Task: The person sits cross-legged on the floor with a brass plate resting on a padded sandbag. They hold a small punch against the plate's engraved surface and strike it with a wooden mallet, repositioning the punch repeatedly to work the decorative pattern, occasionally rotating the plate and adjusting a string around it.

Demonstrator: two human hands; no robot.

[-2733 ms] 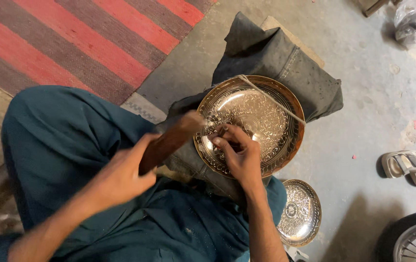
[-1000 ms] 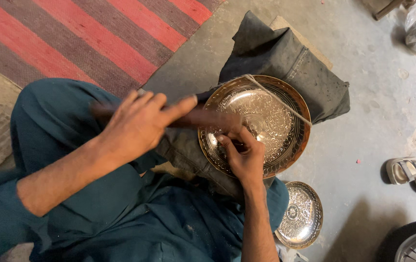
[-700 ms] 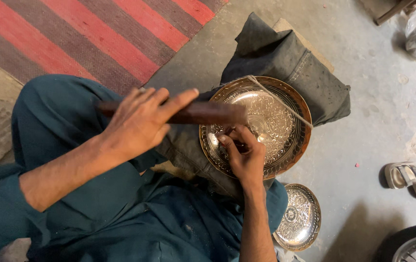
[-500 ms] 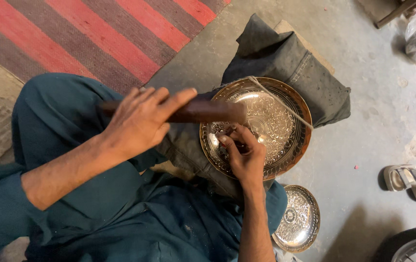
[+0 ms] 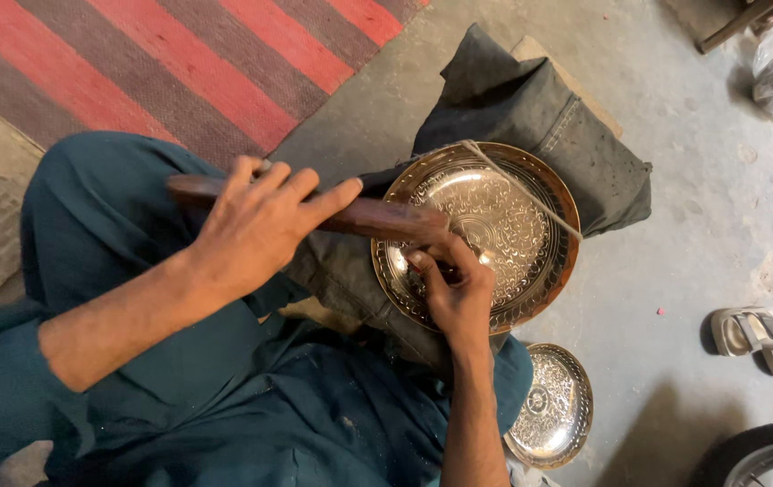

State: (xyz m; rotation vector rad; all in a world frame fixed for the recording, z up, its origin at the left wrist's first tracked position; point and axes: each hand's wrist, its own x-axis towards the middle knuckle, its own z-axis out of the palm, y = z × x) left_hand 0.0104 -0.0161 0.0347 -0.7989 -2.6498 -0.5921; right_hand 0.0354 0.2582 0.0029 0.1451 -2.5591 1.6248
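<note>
Left hand [image 5: 256, 225]: wrapped around a dark wooden mallet [image 5: 364, 216], fingers closed over the handle, its head end reaching the plate's near rim.
Right hand [image 5: 459, 293]: fingers pinched on a small tool (mostly hidden, I cannot tell its shape) pressed to the plate's face.
Plate [image 5: 504, 216]: large, brass-coloured, finely patterned; it lies on a dark folded cloth [image 5: 540, 113] over the person's lap, with a cord [image 5: 517, 185] across its upper part.
Nearby: a smaller silvery dish [image 5: 553, 406] on the concrete floor [image 5: 675, 261], a sandal [image 5: 761, 334] well apart to the right, a striped rug [image 5: 224, 54] behind.
Risk: the mallet sits just beside the right hand, so a blow off line would likely hit the knuckles; the plate could also shift on the soft cloth and the tool skid across the pattern.
</note>
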